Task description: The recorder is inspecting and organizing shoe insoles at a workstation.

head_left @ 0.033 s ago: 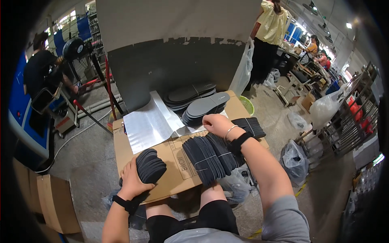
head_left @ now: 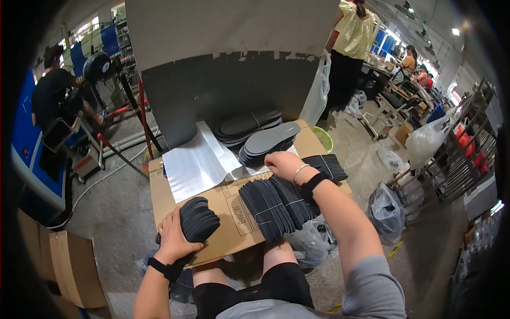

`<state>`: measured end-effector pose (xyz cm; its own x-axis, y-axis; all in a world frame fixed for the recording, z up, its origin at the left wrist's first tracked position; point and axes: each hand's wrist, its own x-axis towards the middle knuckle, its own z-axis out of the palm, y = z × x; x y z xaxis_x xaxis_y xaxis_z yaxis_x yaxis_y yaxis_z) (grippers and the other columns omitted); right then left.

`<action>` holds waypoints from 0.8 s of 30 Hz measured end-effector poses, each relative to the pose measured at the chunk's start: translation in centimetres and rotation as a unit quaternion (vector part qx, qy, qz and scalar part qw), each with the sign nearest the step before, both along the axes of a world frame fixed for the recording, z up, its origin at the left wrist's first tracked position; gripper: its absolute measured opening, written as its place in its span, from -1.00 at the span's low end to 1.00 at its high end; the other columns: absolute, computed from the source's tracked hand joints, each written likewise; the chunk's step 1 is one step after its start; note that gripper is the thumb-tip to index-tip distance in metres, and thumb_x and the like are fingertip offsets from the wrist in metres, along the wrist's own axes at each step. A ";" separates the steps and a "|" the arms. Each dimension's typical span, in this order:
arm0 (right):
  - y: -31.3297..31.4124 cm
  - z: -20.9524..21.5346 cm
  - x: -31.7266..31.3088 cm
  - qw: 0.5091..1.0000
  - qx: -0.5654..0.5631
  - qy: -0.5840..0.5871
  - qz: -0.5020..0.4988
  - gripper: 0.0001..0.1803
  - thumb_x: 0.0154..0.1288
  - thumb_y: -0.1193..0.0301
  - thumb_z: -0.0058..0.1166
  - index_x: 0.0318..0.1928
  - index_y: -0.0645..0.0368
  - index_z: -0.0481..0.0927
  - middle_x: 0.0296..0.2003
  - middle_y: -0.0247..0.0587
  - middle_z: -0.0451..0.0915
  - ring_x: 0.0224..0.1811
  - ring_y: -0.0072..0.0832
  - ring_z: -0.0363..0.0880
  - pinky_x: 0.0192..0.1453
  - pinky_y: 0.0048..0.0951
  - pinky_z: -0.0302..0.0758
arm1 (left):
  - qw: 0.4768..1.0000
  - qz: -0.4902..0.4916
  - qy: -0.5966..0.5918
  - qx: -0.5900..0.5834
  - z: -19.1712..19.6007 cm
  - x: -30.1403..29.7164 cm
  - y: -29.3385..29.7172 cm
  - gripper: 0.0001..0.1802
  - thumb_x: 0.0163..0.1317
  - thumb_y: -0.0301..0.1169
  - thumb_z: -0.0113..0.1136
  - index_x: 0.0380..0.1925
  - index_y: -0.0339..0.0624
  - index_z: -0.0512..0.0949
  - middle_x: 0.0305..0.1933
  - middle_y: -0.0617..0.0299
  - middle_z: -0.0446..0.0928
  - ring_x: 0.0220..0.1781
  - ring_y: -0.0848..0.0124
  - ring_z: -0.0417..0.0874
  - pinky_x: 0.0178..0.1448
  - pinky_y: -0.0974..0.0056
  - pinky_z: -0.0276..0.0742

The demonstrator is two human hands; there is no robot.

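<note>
1. Nearest, the person's knees (head_left: 277,253) reach under the near edge of a cardboard-topped desk (head_left: 225,243).
2. At the desk's near left corner, the left hand (head_left: 174,237) is partly closed, thumb and fingers spread around a curved stack of dark insoles (head_left: 200,219), gripping it from the left side.
3. On the floor to the left, well apart from the desk, stands a brown carton (head_left: 78,268).
4. Right of the middle, a tied bundle of dark insoles (head_left: 262,210) lies on the near part of the desk; a second tied bundle (head_left: 294,202) lies against its right side.
5. Farther back, the right hand (head_left: 288,166) has its fingers curled in at the near end of a grey-topped insole stack (head_left: 270,141); whether it grips anything, I cannot tell.
6. Just right of that hand lies another dark bundle (head_left: 329,166), bound with string.
7. At the far left of the desk, a creased silver sheet (head_left: 192,166) lies spread out.
8. Behind the grey-topped stack, a further insole pile (head_left: 248,123) sits near a two-tone pillar (head_left: 228,80).
9. Beyond, a co-worker in black (head_left: 51,94) is at left near a round fan (head_left: 98,66); a person in a yellow top (head_left: 355,33) stands at right.
</note>
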<state>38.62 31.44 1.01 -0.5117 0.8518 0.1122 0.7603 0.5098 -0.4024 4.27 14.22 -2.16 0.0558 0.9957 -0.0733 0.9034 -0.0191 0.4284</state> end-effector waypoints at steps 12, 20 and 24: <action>5.8 -6.5 -3.1 0.914 -0.040 -0.383 0.128 -0.84 0.05 0.45 0.05 -0.32 0.14 0.62 -0.32 -0.05 0.63 -0.19 -0.19 0.61 -0.13 -0.27 0.53 | 0.795 0.106 -0.583 -0.125 2.0 -0.3 -7.6 -0.04 -0.48 -0.53 0.46 0.11 -0.35 0.27 -0.01 0.05 0.45 0.06 0.24 0.47 0.18 0.20 0.35; 7.3 -6.8 -4.7 0.874 -0.106 -0.419 0.223 -0.82 0.07 0.50 0.01 -0.33 0.26 0.65 -0.29 0.00 0.62 -0.19 -0.15 0.61 -0.11 -0.30 0.54 | 0.672 0.195 -0.677 -0.229 0.9 0.1 -6.6 -0.41 -0.21 -0.66 0.21 -0.03 -0.34 0.39 -0.17 0.10 0.51 -0.13 0.26 0.54 -0.03 0.27 0.49; 7.4 -8.1 -3.8 0.888 -0.099 -0.407 0.190 -0.81 0.05 0.48 0.04 -0.31 0.25 0.63 -0.30 0.00 0.61 -0.18 -0.14 0.59 -0.08 -0.27 0.51 | 0.675 0.151 -0.688 -0.221 0.0 0.1 -6.1 -0.43 -0.09 -0.60 0.25 0.02 -0.36 0.36 -0.12 0.06 0.49 -0.09 0.28 0.53 -0.05 0.27 0.50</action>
<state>34.80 38.85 -7.13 -0.6087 0.5624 -0.5596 0.6294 0.7718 0.0910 4.40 8.14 -2.11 0.1731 0.8751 -0.4520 -0.4210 0.4806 0.7692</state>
